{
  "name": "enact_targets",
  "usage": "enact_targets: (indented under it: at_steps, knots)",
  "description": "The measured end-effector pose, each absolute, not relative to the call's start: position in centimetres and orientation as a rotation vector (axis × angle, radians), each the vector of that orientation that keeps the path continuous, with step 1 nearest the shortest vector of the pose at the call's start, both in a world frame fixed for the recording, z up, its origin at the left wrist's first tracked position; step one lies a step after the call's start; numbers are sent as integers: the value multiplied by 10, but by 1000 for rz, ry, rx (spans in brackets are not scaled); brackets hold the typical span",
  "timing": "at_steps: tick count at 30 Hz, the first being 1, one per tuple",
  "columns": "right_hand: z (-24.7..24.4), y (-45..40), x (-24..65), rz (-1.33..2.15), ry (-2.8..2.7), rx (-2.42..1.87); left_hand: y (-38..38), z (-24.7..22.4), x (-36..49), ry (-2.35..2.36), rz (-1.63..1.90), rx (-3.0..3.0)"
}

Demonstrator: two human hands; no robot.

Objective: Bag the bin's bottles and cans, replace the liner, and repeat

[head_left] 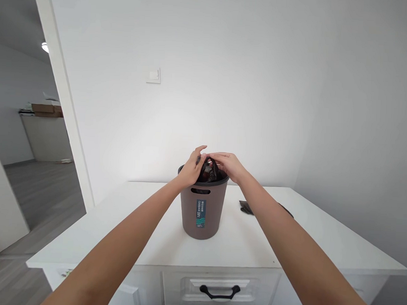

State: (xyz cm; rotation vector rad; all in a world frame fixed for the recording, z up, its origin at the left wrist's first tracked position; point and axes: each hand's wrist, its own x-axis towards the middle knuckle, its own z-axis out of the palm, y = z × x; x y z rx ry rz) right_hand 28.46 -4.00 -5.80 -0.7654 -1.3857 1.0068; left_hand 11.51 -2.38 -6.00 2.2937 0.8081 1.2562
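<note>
A brownish garbage bin [191, 211] with a dark rim and a label on its front stands upright on the white cabinet top. Inside its mouth is a black garbage bag [209, 173], its upper part gathered above the rim. My left hand [192, 166] is closed on the bag at the left, with the index finger sticking out. From the right, my right hand [228, 164] pinches the top of the same bag, close to the left fingertips. The bag's lower part is hidden by the bin wall.
More black plastic [246, 207] lies on the white cabinet top [145, 213], partly behind my right forearm. A drawer with a black handle [219, 293] is below the front edge. The wall with a light switch [154, 75] rises behind, and a doorway opens at left.
</note>
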Motion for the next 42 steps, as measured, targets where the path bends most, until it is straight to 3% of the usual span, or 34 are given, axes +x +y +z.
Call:
enact_targets:
  at_steps: [6, 12, 28, 35, 42]
  knots:
    - [-56, -39, 278, 723, -1199, -929, -22, -64, 114, 885, 1277, 2317]
    - [-55, -42, 286, 695, -1056, -1041, -7, -71, 96, 1210, 1270, 2369]
    - [-85, -36, 319, 692, -693, -1202, 4, -67, 24, 1850, 747, 2461]
    - [-93, -31, 328, 713, -625, -1171, -6, -68, 17, 1807, 806, 2400]
    - [-68, -31, 320, 817, -678, -972, -21, -39, 34, 1624, 990, 2123]
